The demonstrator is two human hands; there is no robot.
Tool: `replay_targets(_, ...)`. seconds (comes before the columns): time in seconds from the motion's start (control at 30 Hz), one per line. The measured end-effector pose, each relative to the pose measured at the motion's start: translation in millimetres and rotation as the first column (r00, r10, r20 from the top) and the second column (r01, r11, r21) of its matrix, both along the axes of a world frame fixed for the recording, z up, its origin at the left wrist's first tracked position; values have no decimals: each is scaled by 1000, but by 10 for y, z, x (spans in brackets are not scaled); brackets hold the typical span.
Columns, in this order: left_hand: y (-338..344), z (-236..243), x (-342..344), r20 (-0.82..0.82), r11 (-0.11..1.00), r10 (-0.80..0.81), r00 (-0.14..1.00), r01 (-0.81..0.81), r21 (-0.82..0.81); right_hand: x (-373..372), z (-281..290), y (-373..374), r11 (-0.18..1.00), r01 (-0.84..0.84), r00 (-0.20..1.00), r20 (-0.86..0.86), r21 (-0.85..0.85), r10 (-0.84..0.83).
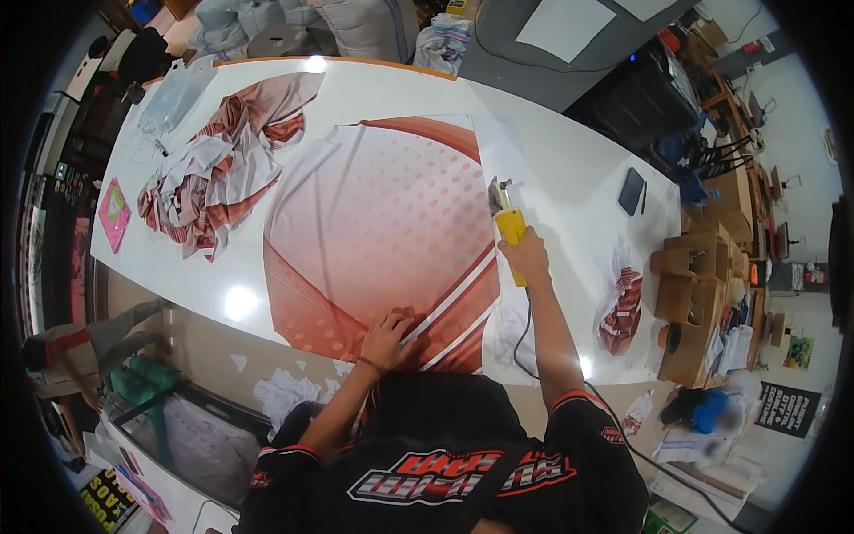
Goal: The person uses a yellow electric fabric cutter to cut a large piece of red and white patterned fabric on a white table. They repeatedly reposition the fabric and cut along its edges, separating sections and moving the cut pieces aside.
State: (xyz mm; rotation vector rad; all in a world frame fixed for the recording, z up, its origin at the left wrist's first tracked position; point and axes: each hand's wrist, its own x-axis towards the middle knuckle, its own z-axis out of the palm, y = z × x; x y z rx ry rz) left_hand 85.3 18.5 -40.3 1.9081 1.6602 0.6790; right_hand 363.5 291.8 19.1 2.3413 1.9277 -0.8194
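Clearly, your right hand (528, 255) was wrapped around the yellow electric fabric cutter (510, 224), its head at the right edge of the dotted red-and-white fabric panel (374, 209) spread on the white table (583, 209). Your left hand (385, 339) lay palm down near the panel's lower edge; whether its fingers pinched cloth, I couldn't tell. Good control likely called for light, flat pressure there, a level cutter guided steadily along the edge, creases smoothed first, and the black cord (531, 313) kept clear of the blade.
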Motion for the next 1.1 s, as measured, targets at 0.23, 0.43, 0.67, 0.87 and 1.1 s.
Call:
replay_targets(0.23,79,25,-23,36,999,30,999,-29,-33,-275,18,610,1000,-14,1000,8,18,13)
replay_targets(0.43,145,11,-42,77,998,20,997,-15,-64,-502,47,1122,999,-26,1000,13,34,25)
replay_targets(0.67,170,38,-54,120,988,40,992,-22,-152,-697,39,1619,996,-33,999,2,85,33)
replay_targets(0.87,197,72,-41,101,991,73,992,-61,-116,-871,51,1998,998,-22,1000,10,53,22)
replay_targets(1.1,136,-16,-65,88,991,64,994,-53,-125,-855,-82,2268,991,-50,998,-28,121,54)
